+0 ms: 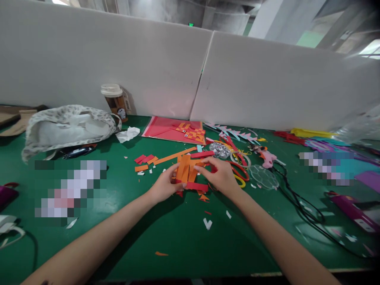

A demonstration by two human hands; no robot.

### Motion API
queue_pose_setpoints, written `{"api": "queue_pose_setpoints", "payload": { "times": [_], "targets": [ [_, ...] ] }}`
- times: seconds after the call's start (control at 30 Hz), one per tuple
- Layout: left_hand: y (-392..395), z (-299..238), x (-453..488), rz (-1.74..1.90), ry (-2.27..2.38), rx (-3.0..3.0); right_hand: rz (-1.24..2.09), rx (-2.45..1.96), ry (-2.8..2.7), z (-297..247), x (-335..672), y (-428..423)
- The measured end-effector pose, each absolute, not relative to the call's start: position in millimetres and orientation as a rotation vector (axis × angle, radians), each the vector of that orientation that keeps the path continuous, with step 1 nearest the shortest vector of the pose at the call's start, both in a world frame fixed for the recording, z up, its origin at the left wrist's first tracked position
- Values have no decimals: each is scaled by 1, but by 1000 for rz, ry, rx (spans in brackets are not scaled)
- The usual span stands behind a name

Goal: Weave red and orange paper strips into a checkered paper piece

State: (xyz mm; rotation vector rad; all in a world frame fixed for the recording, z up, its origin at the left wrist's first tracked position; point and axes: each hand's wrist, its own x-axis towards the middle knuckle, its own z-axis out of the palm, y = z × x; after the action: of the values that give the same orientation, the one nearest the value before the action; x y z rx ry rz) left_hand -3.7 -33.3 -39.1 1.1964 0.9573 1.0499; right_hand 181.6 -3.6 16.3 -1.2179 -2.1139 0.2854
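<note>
White partition boards (118, 59) are closing off the far edge of a green bench (184, 237) that is carrying craft clutter. Near the middle of the bench, a weave of orange and red paper strips (186, 171) is lying flat between both hands. The left hand (164, 186) is gripping the weave's left side, its fingers (173, 171) narrowed onto the orange strips. The right hand (221, 176) is holding the upper right side, its fingers (204, 161) pinching a red strip's end.

A loose orange strip (173, 156) and red scraps (144, 159) are lying just beyond the weave. Red-handled scissors (241, 171) are sitting just beside the right hand, with a pink glue gun (267, 157) farther right. Toward the far edge, a red paper sheet (162, 128) is lying flat, a lidded drink cup (115, 101) is standing against the boards, and a patterned cloth bag (68, 126) is slumping at the left.
</note>
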Motion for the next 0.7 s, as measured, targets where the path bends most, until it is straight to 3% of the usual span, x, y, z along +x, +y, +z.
{"api": "queue_pose_setpoints", "payload": {
  "times": [0.37,0.7],
  "targets": [
    [-32,-43,-5,1095,961,1105,466,-1127,-2219,0,173,-24],
    [-30,-44,-5,1111,901,1176,1026,-1373,-1979,-2,177,-12]
  ]
}}
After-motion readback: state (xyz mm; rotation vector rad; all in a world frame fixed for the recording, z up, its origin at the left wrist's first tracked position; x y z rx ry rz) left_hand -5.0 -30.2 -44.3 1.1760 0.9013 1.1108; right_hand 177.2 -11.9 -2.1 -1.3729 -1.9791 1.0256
